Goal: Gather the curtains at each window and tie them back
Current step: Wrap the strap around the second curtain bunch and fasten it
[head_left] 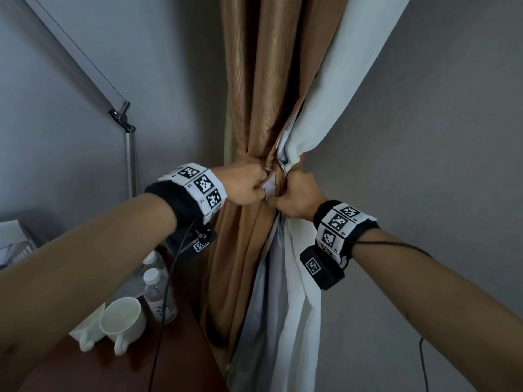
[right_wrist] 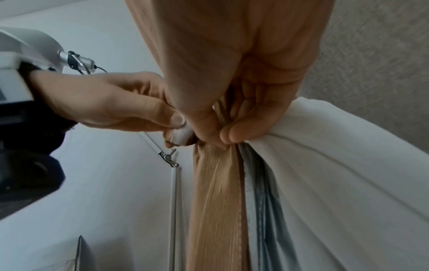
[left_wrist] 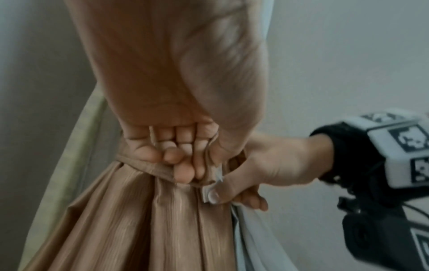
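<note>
A brown curtain (head_left: 254, 94) with a pale lining (head_left: 325, 94) hangs gathered into a tight waist against the wall corner. A brown tieback band (left_wrist: 144, 166) wraps that waist; its ends carry white tabs (left_wrist: 206, 194). My left hand (head_left: 249, 185) grips the band on the left of the waist, fingers curled round it (left_wrist: 181, 161). My right hand (head_left: 291, 196) pinches the other end on the right, thumb pressing on a white tab. In the right wrist view my right hand (right_wrist: 220, 135) bunches curtain and lining, and my left hand (right_wrist: 171, 126) pinches a white tab (right_wrist: 183, 136). The two fists nearly touch.
A metal lamp arm with a joint (head_left: 124, 117) stands along the left wall. Below my left forearm, two white cups (head_left: 121, 321) and two water bottles (head_left: 158, 292) sit on a brown table (head_left: 127, 372). Black cables hang from both wristbands. Plain wall lies on both sides.
</note>
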Demonstrator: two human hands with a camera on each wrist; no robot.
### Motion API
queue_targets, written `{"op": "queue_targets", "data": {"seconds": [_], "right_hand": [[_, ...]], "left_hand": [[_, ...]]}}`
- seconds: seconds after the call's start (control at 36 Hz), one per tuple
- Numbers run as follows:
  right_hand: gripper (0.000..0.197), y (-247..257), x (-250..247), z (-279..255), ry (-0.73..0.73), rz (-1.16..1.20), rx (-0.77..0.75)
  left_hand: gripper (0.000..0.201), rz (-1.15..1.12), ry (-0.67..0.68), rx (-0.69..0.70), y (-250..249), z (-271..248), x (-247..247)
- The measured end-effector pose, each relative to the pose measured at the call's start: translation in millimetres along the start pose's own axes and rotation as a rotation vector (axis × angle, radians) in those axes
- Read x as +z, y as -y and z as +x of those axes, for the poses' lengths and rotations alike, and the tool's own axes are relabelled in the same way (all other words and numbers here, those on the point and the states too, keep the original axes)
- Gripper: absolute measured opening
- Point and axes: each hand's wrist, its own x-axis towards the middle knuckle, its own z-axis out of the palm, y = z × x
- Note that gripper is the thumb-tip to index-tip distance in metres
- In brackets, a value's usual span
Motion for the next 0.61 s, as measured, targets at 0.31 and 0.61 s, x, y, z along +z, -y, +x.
{"op": "queue_targets", "data": {"seconds": [0.31,0.61], "right_hand": [[0.024,0.6,-8.0,-2.5,0.122,0.083,0.049],[0.011,1.5,-12.0,-0.7,0.232,0.147,0.06]], "left_hand": [[0.025,-0.146,0.005,-0.095,2.3,12.8,10.1],[0.031,0.13,0.001,-0.089,-9.8,12.9,6.0]]}}
